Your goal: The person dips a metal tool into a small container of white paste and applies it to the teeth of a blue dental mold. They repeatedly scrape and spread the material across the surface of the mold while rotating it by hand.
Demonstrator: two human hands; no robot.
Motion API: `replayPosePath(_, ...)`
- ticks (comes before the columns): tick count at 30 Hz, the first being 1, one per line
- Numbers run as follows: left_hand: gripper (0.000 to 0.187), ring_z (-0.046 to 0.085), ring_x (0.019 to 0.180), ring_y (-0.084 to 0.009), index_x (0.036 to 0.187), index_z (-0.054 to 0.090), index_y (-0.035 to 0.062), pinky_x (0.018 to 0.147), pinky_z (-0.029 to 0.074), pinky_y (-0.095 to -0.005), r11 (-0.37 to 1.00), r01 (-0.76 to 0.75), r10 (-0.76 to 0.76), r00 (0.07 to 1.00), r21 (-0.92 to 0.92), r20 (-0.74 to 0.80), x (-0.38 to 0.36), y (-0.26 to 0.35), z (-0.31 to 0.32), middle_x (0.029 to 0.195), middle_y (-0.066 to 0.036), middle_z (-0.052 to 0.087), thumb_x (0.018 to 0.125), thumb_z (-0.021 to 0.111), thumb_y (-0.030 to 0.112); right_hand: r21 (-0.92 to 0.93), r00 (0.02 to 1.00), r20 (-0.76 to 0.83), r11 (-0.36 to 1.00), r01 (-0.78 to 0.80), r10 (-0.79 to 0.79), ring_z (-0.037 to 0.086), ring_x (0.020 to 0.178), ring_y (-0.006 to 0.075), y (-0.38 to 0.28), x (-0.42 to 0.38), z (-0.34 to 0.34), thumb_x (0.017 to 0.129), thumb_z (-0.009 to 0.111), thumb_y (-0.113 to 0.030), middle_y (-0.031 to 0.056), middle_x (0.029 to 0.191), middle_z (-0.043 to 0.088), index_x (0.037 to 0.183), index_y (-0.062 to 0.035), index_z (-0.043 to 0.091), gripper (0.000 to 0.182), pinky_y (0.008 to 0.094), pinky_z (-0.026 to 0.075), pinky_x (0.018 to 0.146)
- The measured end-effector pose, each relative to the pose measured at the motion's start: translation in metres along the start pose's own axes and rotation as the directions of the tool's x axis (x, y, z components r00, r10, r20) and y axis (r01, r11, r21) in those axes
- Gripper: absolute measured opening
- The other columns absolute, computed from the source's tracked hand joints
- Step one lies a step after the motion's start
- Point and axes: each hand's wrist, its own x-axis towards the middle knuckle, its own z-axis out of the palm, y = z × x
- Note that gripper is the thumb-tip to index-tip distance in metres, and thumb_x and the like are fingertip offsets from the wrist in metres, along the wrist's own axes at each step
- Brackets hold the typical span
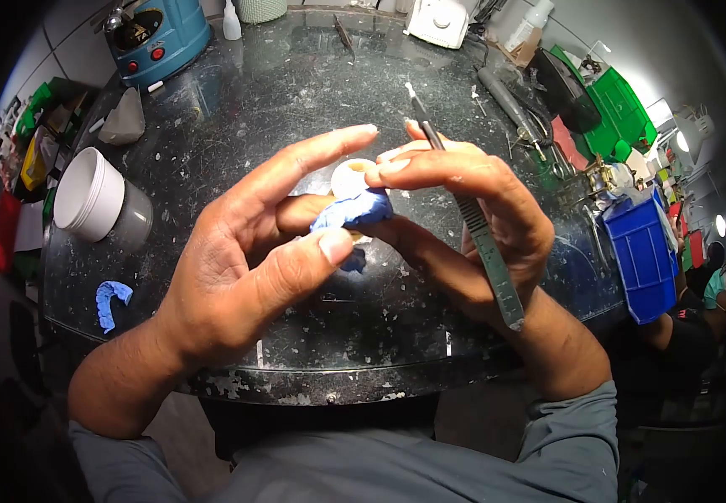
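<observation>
- There it was, the lumpy blue piece (pixel 353 210), dead centre, up above the table between both hands, with a pale round piece (pixel 351 178) at its far side!
- The left hand (pixel 233 268) had it pinched, thumb on the near side, fingers behind.
- In came the right hand (pixel 497 210), index fingertip pressed to the pale piece, and look, it also grasped a slim tool (pixel 484 243), pale tip pointing far, ridged handle slanting near.
- Along that handle ran small marks, too tiny to read.
- Beneath it all spread the dark table (pixel 254 117), scuffed and speckled white.
- Over on the left, a blue arch-shaped piece (pixel 109 303) lay near, and a white tub (pixel 88 194) sat just beyond.
- Farther left stood a grey block (pixel 124 117), then a blue machine (pixel 166 46) with two red buttons!
- Far right, a grey handpiece (pixel 501 96) lay by its cord; at the right edge, a blue bin (pixel 641 260) and a green bin (pixel 619 105).
</observation>
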Motion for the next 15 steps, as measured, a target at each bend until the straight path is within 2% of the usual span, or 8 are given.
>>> replayPosePath(2,0.072,0.06,0.117,-0.0225,0.145,0.029,-0.0072,0.103,0.042,-0.0336,0.982,-0.164,0.169,0.984,0.097,-0.05,0.0005,-0.0063,0.0015,0.127,-0.021,0.058,0.087,0.059,0.023,0.018,0.999,-0.028,0.999,-0.03,0.03,0.066,0.103,0.0249,0.0009,-0.0012,0.0008,0.069,0.08,0.007,0.0135,0.108,0.068,0.118,-0.0036,0.054,0.057,0.0506,0.046,0.1)
replayPosePath(6,0.072,0.059,0.119,-0.0245,0.145,0.029,-0.0074,0.105,0.04,-0.0346,0.974,-0.198,0.206,0.977,0.113,-0.062,0.0006,-0.0101,0.0022,0.126,-0.021,0.058,0.086,0.059,0.021,0.007,1.0,-0.028,1.0,-0.009,0.01,0.066,0.102,0.0237,0.0013,-0.0002,0.0011,0.068,0.081,0.008,0.0127,0.107,0.068,0.117,-0.0037,0.055,0.056,0.0509,0.046,0.101)
replayPosePath(9,0.073,0.057,0.12,-0.0255,0.145,0.028,-0.0077,0.107,0.038,-0.0349,0.957,-0.232,0.239,0.971,0.174,-0.02,0.0005,-0.0112,-0.0012,0.132,-0.022,0.054,0.086,0.059,0.02,0.029,0.999,-0.041,0.999,-0.019,0.02,0.066,0.102,0.0233,0.0018,-0.0005,0.0014,0.069,0.08,0.008,0.0126,0.107,0.067,0.116,-0.0034,0.055,0.054,0.0512,0.046,0.101)
replayPosePath(11,0.072,0.055,0.123,-0.0242,0.145,0.028,-0.0079,0.107,0.038,-0.0339,0.939,-0.284,0.291,0.957,0.194,-0.009,0.0004,-0.0117,-0.001,0.142,-0.021,0.045,0.085,0.06,0.015,0.017,0.999,-0.047,1.0,-0.022,0.023,0.066,0.102,0.0231,0.0021,-0.0009,0.0008,0.07,0.078,0.009,0.0122,0.106,0.068,0.116,-0.0033,0.055,0.053,0.0504,0.044,0.102)
replayPosePath(15,0.069,0.053,0.125,-0.0225,0.145,0.028,-0.0079,0.106,0.04,-0.0327,0.909,-0.342,0.345,0.938,0.239,0.029,0.0002,-0.0134,-0.004,0.148,-0.021,0.037,0.085,0.058,0.006,0.01,0.995,-0.042,0.996,-0.088,0.089,0.066,0.103,0.0228,-0.0021,0.0009,-0.0024,0.071,0.076,0.011,0.0119,0.106,0.068,0.116,-0.0025,0.056,0.051,0.0493,0.042,0.105)
